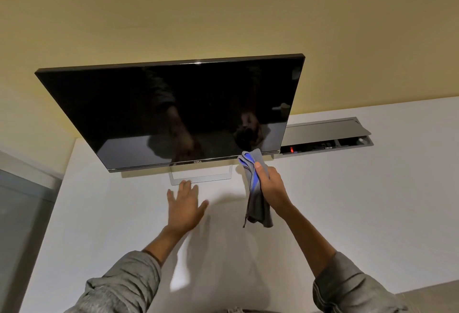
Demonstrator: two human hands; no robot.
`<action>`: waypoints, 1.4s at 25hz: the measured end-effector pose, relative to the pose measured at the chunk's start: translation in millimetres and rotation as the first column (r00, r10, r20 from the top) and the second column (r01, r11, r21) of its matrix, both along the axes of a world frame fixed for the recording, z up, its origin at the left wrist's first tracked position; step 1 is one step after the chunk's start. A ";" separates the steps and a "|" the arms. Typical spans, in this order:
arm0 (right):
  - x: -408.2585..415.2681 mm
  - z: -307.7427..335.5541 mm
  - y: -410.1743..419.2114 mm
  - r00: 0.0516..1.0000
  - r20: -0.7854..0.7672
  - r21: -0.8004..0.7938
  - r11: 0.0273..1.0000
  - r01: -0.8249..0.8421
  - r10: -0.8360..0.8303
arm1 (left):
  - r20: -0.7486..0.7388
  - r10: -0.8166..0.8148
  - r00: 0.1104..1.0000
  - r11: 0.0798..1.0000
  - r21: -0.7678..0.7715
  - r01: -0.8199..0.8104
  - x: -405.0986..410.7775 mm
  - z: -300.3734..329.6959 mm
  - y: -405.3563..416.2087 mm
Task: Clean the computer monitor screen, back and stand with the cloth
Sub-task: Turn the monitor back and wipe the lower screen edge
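A black monitor point(173, 109) with a dark, switched-off screen stands on a white desk point(347, 201), tilted toward me. Its silver open-frame stand point(201, 179) shows below the lower bezel. My right hand point(269, 186) grips a grey cloth with a blue stripe point(255, 196); the cloth's top touches the monitor's lower right corner and the rest hangs down. My left hand point(185, 204) is spread flat, fingers straight, just in front of the stand, fingertips at its front bar. The monitor's back is hidden.
A grey cable tray with its lid up point(330, 136) is set into the desk to the right behind the monitor, with a small red light inside. A yellow wall rises behind. The desk's left edge borders a grey panel point(22, 213).
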State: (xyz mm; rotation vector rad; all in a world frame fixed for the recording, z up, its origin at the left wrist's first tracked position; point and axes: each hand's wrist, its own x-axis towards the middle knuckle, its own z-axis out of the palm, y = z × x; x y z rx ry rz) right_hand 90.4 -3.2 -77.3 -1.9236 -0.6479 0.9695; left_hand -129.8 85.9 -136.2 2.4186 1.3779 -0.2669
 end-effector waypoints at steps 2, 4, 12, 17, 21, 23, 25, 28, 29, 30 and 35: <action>-1.4 3.9 -0.6 0.996 -0.075 -0.070 0.997 0.039 -0.045 | 0.296 0.106 0.949 0.981 -0.186 -0.052 30.1 31.4 -14.7; -5.7 13.9 -0.4 0.993 -0.102 -0.133 0.990 0.043 -0.057 | 0.429 0.428 0.795 0.802 -0.586 -0.115 64.8 75.5 -25.2; -1.0 45.6 -17.5 0.969 -0.184 0.072 0.981 0.180 -0.164 | 0.448 0.761 0.470 0.548 -0.831 -0.097 92.7 102.3 -25.9; 12.4 48.0 -23.1 0.941 -0.220 0.088 0.955 0.283 -0.258 | 0.473 0.764 0.439 0.523 -0.852 0.009 88.6 110.7 -25.4; 18.4 53.4 -26.4 0.893 -0.436 0.079 0.984 0.159 -0.109 | 0.442 0.782 0.439 0.473 -0.880 0.042 92.6 109.8 -22.3; 22.6 50.8 -25.6 0.896 -0.443 0.037 0.998 0.050 -0.028 | 0.436 0.758 0.486 0.480 -0.876 0.038 95.3 108.1 -20.7; 22.2 52.2 -22.8 0.943 -0.333 -0.045 0.999 -0.027 0.010 | 0.478 0.691 0.542 0.558 -0.830 0.021 98.8 104.8 -20.6; 26.2 53.0 -22.2 0.987 -0.136 -0.131 0.989 0.064 -0.082 | 0.557 0.569 0.605 0.732 -0.678 -0.065 93.3 87.0 -14.8; 29.6 51.1 -23.8 0.988 -0.006 -0.121 0.981 0.153 -0.155 | 0.554 0.534 0.638 0.780 -0.615 -0.118 86.7 76.3 -10.6; 32.8 47.6 -26.1 0.954 0.138 -0.058 0.959 0.276 -0.267 | 0.534 0.485 0.693 0.828 -0.535 -0.167 77.9 64.8 -5.3; 36.9 35.9 -21.4 0.719 0.489 0.267 0.870 0.416 -0.494 | 0.203 0.191 0.960 0.980 -0.090 -0.176 23.8 17.5 15.6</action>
